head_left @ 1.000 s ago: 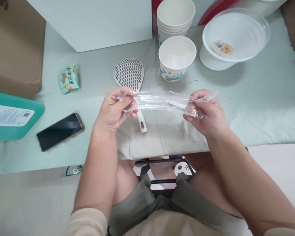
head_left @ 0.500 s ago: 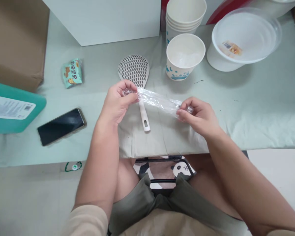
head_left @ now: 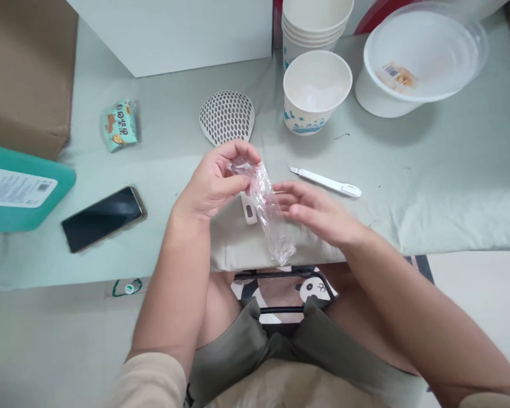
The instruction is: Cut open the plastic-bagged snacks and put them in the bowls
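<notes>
Pinched in my left hand (head_left: 219, 181) is the upper end of a crumpled clear plastic wrapper (head_left: 272, 218), which hangs down toward the table's front edge. My right hand (head_left: 314, 209) is open beside the wrapper, fingers stretched out toward it; whether they touch it I cannot tell. Behind my left hand lies a strainer ladle (head_left: 227, 116) with a perforated head and white handle, its middle hidden by the hand and wrapper. A slim white utility knife (head_left: 326, 182) lies on the cloth just beyond my right hand.
Several paper cups (head_left: 317, 93) stand at the back, most stacked. Right of them is a white plastic tub (head_left: 385, 85) with a clear lid. A phone (head_left: 104, 219), a small snack packet (head_left: 119, 126), a green container (head_left: 25, 187) and a cardboard box (head_left: 25, 73) are on the left.
My right hand has let go of the wrapper and opened. The wrapper, stretched between both hands before, now hangs from my left. The white knife, hidden earlier, has come into view.
</notes>
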Demonstrator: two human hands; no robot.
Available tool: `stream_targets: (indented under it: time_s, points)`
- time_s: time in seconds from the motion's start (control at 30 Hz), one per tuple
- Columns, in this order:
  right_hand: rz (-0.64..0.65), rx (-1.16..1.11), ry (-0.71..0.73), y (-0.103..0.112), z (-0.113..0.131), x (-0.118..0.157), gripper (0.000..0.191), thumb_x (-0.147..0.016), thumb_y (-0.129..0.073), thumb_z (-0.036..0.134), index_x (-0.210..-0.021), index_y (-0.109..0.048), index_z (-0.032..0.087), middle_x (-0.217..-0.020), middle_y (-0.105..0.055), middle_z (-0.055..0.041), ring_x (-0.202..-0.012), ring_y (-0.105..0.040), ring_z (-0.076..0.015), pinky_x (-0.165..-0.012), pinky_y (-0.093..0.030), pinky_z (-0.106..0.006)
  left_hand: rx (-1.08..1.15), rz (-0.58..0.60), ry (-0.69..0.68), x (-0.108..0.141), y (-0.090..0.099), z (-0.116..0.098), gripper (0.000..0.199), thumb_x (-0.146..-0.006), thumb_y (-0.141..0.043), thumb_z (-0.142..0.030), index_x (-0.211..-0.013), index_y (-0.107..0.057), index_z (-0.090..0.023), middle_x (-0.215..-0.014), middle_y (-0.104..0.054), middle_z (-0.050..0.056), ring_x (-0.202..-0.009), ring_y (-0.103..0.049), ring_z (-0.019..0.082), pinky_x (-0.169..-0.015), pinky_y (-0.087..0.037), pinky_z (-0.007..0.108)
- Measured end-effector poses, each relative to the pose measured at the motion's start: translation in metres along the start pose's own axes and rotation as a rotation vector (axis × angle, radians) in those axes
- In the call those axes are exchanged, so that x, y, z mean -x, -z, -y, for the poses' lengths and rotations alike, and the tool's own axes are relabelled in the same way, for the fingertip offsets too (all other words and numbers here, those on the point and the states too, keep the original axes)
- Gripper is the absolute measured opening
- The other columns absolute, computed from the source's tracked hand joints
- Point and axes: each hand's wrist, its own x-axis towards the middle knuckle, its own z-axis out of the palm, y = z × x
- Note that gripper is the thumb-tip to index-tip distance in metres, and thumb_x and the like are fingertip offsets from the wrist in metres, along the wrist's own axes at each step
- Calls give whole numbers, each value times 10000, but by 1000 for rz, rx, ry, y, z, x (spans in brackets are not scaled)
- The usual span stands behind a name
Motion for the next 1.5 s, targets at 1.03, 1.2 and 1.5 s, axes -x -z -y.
stream_targets:
  time_s: [1.03,1.2,1.5]
  points:
    - [134,-148,30,0,12,15,433,-847,-780,602,-839,-767,169,-651,-702,-15,-581,-644,-136,-659,-543,-297,-616,2,-190,-1,-14,7,404,-941,-669,-600,-956,-822,-227,-1093,-830,75,-1179,-742,265,-1075,-538,383]
    - [39,-146,74,3,15,16,404,-831,-744,606,-918,-716,213,-617,-620,29,-546,-600,-140,-659,-535,-335,-583,54,-125,-1,-20,5,369,-900,-744,-562,-900,-812,-199,-922,-814,58,-882,-748,202,-811,-547,286]
    - [-241,-55,104,11,24,13,757,-869,-678,468,-1549,-441,235,-586,-606,85,-496,-552,-129,-537,-447,-269,-396,220,201,4,-26,2,690,-865,-763,-287,-1513,-530,-250,-804,-792,12,-706,-771,169,-559,-534,207]
